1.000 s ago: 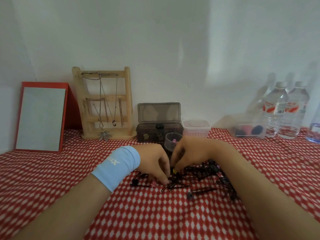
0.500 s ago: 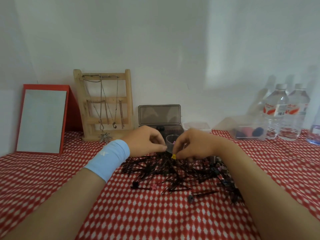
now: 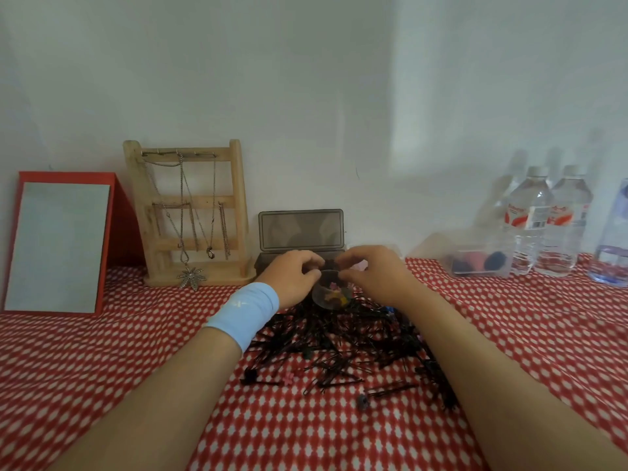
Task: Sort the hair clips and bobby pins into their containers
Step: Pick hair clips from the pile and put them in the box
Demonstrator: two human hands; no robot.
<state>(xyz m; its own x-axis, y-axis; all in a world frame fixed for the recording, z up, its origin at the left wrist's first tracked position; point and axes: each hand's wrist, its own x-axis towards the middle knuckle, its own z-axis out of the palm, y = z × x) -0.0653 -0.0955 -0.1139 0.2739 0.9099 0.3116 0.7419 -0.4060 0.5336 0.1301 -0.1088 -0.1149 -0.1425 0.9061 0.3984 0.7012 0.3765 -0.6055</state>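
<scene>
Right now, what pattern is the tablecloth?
The tablecloth is red with white diamonds; head view.

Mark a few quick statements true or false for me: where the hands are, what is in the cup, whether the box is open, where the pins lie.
1. The left hand and the right hand are both at the clear cup. True.
2. The cup holds only black pins. False: it holds small coloured clips, pink and yellow.
3. The dark box behind the hands has its lid down. False: the lid stands open, upright.
4. The bobby pins lie in a loose pile on the checked cloth, nearer the person than the cup. True.
5. The light blue wristband is on the right wrist. False: it is on the left wrist.
</scene>
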